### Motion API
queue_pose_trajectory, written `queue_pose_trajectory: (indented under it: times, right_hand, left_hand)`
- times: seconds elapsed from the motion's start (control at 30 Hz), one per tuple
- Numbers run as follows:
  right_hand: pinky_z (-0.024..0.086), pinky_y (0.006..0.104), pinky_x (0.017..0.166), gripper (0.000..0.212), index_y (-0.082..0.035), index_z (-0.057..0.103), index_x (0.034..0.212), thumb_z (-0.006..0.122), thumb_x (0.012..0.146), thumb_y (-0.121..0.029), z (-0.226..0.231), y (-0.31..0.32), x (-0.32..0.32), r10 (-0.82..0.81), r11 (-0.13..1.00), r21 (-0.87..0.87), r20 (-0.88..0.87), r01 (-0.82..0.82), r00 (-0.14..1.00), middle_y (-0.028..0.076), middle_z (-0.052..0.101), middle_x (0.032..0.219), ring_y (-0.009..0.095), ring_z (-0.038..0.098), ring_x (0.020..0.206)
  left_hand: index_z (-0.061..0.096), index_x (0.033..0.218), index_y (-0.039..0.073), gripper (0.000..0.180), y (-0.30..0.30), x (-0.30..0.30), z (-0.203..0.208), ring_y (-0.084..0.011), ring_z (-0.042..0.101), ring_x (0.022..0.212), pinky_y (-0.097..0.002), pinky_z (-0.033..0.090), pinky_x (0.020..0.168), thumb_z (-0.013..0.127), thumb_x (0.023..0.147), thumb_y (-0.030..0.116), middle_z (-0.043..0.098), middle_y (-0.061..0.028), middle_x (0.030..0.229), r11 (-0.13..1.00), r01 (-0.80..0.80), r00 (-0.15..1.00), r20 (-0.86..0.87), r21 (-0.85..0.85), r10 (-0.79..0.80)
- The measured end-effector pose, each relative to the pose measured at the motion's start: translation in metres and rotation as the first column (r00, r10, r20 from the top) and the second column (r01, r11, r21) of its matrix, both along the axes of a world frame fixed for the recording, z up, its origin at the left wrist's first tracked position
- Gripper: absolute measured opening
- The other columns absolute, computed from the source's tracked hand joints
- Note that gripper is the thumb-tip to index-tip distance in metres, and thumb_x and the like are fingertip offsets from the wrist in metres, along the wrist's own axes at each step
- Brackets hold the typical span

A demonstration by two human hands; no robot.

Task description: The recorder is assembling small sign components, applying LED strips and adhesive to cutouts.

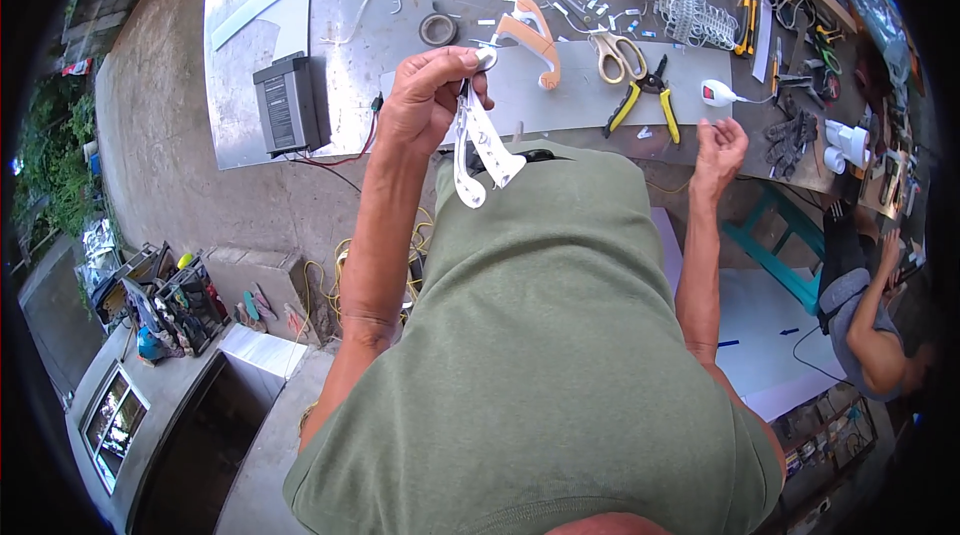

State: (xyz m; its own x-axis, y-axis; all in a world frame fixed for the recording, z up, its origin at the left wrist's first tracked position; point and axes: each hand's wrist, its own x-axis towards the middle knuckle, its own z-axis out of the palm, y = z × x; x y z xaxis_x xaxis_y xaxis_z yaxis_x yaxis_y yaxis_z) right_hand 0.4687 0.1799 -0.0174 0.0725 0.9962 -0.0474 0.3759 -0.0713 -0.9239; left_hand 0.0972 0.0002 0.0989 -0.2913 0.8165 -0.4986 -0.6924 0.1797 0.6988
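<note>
My left hand (432, 95) is closed on a narrow white piece (486, 147) with curved, splayed lower ends, held up over the table's near edge. A small round pale part (485, 59) shows at the fingertips; how it joins the white piece is hidden. My right hand (719, 157) hovers near the table edge, fingers loosely bent and apart, with nothing visible in them. Just beyond its fingertips lies a small white squeeze bottle (716, 92) with a red mark and a thin nozzle. A tan-faced curved piece (531, 38) rests on the table beyond my left hand.
On the metal table (350, 10) lie yellow-handled wire strippers (646, 98), scissors (620, 57), a tape roll (437, 29) and a coiled clear strip (692, 12). A black power box (290, 103) stands left. A teal stool (778, 245) and another person (872, 325) are at right.
</note>
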Motion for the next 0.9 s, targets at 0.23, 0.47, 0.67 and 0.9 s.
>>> queue_pose_trajectory:
  times: [0.23,0.47,0.67,0.9]
  right_hand:
    - [0.054,0.0333,0.086,0.064,0.006,0.052,0.132,0.082,0.081,-0.018,-0.031,0.044,0.008,0.106,0.989,0.081,0.182,-0.122,0.978,0.016,0.061,0.125,0.022,0.062,0.107]
    - [0.053,0.0324,0.086,0.05,0.002,0.058,0.129,0.077,0.088,-0.019,-0.038,0.06,0.0,0.155,0.988,-0.006,0.157,-0.156,0.975,0.012,0.069,0.109,0.019,0.066,0.097]
    - [0.054,0.0305,0.084,0.039,0.001,0.058,0.124,0.073,0.093,-0.018,-0.014,0.053,-0.02,0.3,0.954,0.028,0.002,-0.3,0.954,0.01,0.068,0.108,0.017,0.066,0.095]
    - [0.055,0.0301,0.085,0.042,-0.003,0.058,0.125,0.077,0.089,-0.013,0.081,0.015,-0.067,0.614,0.775,0.16,0.038,-0.612,0.788,0.009,0.068,0.11,0.015,0.065,0.096]
  left_hand:
    - [0.067,0.092,-0.001,0.016,0.008,0.014,0.009,-0.0233,0.064,0.062,-0.0432,0.058,0.068,0.07,0.085,0.013,0.064,-0.0124,0.071,0.992,-0.125,0.977,0.177,0.032,0.117]
    - [0.066,0.096,-0.004,0.02,0.002,0.021,0.009,-0.022,0.065,0.06,-0.0416,0.058,0.069,0.069,0.085,0.014,0.065,-0.0121,0.071,0.994,-0.101,0.977,0.193,0.049,0.089]
    - [0.066,0.099,-0.006,0.022,-0.001,0.022,0.002,-0.0194,0.066,0.061,-0.0353,0.059,0.063,0.067,0.086,0.011,0.067,-0.0131,0.073,0.993,-0.115,0.976,0.186,0.009,0.111]
    - [0.067,0.096,-0.006,0.02,0.0,0.03,0.002,-0.0144,0.066,0.06,-0.0248,0.056,0.054,0.067,0.088,0.012,0.07,-0.0157,0.078,0.999,-0.044,0.992,0.115,-0.023,0.047]
